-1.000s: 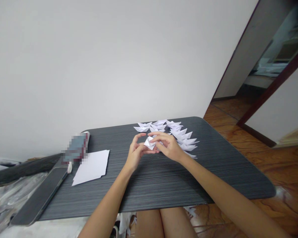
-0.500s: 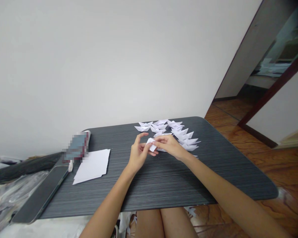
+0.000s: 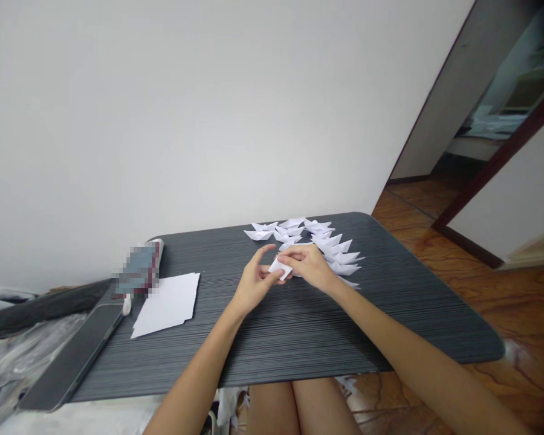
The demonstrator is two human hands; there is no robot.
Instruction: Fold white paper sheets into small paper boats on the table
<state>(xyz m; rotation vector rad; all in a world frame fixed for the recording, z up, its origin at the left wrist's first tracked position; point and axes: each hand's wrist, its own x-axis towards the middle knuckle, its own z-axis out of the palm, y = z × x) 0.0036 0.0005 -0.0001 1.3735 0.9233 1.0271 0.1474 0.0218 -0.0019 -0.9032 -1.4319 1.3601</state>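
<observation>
A small folded piece of white paper [image 3: 280, 268] is held between my two hands above the middle of the table. My left hand [image 3: 254, 279] grips its left and lower side, with the thumb on the near face, some fingers behind and the index finger raised free. My right hand [image 3: 309, 264] pinches its upper right part between thumb and fingers. Just beyond and to the right of my hands lie several white folded paper boats [image 3: 340, 254]; my right hand hides some of them.
The dark ribbed table [image 3: 317, 338] stands against a white wall. On its left lie a stack of white paper sheets [image 3: 167, 305], a phone [image 3: 75, 359] at the edge and a blurred-out object [image 3: 138, 269]. Wooden floor [image 3: 521, 302] shows at right.
The folded paper has turned between my fingers, so a flatter face now shows. My right fingers have shifted along its upper edge. The boats and sheets lie as before.
</observation>
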